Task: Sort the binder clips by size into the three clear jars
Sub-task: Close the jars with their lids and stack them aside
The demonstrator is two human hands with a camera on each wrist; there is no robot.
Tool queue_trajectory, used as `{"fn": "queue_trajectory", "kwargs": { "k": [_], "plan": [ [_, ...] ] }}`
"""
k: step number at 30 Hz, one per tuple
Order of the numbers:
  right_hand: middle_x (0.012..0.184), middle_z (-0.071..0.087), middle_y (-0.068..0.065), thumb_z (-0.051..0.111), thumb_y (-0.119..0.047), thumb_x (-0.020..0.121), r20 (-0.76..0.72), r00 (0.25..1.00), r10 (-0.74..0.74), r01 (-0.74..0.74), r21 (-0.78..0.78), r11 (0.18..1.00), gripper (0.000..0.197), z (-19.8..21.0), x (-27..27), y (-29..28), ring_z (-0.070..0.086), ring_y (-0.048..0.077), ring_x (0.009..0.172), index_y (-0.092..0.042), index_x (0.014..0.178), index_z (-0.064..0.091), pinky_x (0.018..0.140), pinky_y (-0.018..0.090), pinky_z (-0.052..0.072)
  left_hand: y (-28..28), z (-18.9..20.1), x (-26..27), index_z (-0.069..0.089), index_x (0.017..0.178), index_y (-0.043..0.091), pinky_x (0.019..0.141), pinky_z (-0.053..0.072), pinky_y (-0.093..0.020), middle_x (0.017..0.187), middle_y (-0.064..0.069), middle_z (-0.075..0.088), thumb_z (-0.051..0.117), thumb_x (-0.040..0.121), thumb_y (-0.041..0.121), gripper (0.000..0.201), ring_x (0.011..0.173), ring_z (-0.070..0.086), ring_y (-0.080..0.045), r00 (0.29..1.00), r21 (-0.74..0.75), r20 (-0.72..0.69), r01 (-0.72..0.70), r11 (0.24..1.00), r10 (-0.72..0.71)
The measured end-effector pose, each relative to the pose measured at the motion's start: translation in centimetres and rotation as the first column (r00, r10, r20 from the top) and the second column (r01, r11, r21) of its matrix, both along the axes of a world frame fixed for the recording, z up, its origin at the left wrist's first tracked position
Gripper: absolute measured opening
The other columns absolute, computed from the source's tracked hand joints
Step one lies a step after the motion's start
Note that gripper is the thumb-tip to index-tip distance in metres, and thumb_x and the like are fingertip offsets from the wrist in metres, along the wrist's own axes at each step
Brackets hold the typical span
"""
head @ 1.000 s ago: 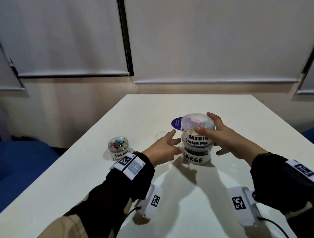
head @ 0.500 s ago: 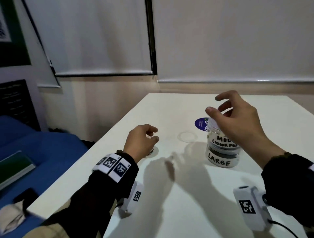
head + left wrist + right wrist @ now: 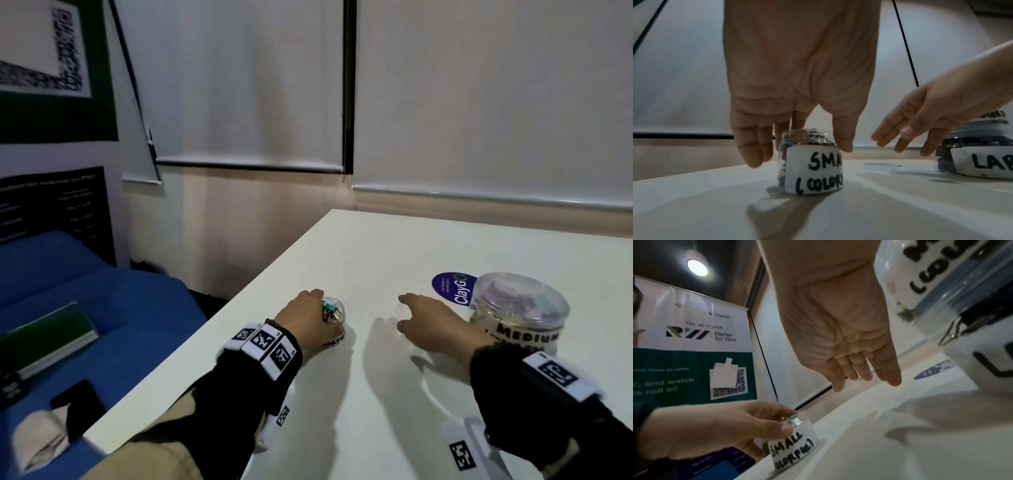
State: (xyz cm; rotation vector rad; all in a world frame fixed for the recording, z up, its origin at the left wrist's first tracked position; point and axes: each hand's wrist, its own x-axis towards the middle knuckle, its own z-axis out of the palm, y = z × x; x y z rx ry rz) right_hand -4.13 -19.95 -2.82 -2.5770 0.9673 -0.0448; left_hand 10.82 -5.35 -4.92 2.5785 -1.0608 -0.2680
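Left hand [image 3: 797, 81] now gripping small jar [image 3: 813, 168]; right hand [image 3: 435, 325] off medium jar [image 3: 517, 311], open, reaching probably for lid [image 3: 881, 165].

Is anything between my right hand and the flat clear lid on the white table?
Nothing visible. The right hand hovers open just above the clear round lid; the small clear jar labelled SMALL, gripped by the left hand, stands aside.

The table [image 3: 376, 257] is seen from above and behind by the head view, facing forward and down. From low beneath each palm, close views are given along the fingers. The small jar [image 3: 813, 168] [image 3: 793, 443] is shared by all three views.
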Motion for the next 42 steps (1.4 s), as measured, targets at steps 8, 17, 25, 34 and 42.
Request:
{"fn": "queue_trajectory", "kwargs": {
  "k": [8,17,25,34,42],
  "plan": [
    [0.134,0.051,0.01,0.059,-0.015,0.087,-0.212,0.977,-0.03,0.017,-0.063,0.998,0.055,-2.4,1.7,-0.9,0.05,0.026,0.124,-0.007,0.137,0.038,0.099,0.029,0.042,1.3,0.9,-0.6,0.044,0.127,0.02,0.086,0.05,-0.033,0.119,0.002,0.059,0.077,0.07,0.051,0.073,0.108,0.058,-0.02,0.998,0.042,0.018,0.054,0.998,-0.055],
    [0.141,0.029,0.01,0.059,-0.012,0.077,-0.177,0.984,0.002,-0.021,-0.107,0.994,0.082,-2.2,2.4,-0.6,0.044,0.033,0.122,-0.029,0.147,0.022,0.094,0.037,0.047,3.0,0.3,-1.4,0.044,0.122,0.022,0.083,0.052,-0.032,0.113,0.003,0.062,0.085,0.059,0.049,0.08,0.097,0.06,-0.018,0.992,0.051,-0.053,0.116,0.992,-0.114],
    [0.126,0.037,0.008,0.057,-0.02,0.073,-0.293,0.956,0.007,-0.035,-0.09,0.995,0.057,-2.2,2.8,-0.6,0.05,0.033,0.11,-0.022,0.129,0.044,0.09,0.036,0.048,3.9,0.7,-1.7,0.044,0.108,0.019,0.067,0.055,-0.03,0.094,0.004,0.058,0.082,0.062,0.039,0.063,0.084,0.061,-0.017,0.982,-0.07,-0.146,0.113,0.991,-0.122],
    [0.122,0.062,-0.001,0.071,-0.03,0.072,-0.257,0.965,0.045,-0.082,-0.136,0.987,0.056,-1.6,2.6,0.0,0.054,0.024,0.115,-0.02,0.125,0.056,0.091,0.028,0.04,4.1,0.7,-1.4,0.051,0.1,0.02,0.066,0.054,-0.025,0.096,0.003,0.066,0.087,0.056,0.027,0.057,0.082,0.064,-0.011,0.956,-0.269,-0.259,0.064,0.961,-0.136],
    [0.089,0.06,0.003,0.077,-0.046,0.07,0.528,0.846,-0.072,-0.018,0.163,0.987,0.045,3.8,2.2,2.8,0.06,0.017,0.074,-0.022,0.1,0.054,0.055,0.026,0.043,4.0,1.4,-2.3,0.05,0.103,0.019,0.05,0.046,-0.021,0.088,0.002,0.066,0.084,0.058,0.021,0.056,0.062,0.06,-0.009,0.89,-0.493,-0.426,-0.077,0.866,-0.163]
  ]
}}
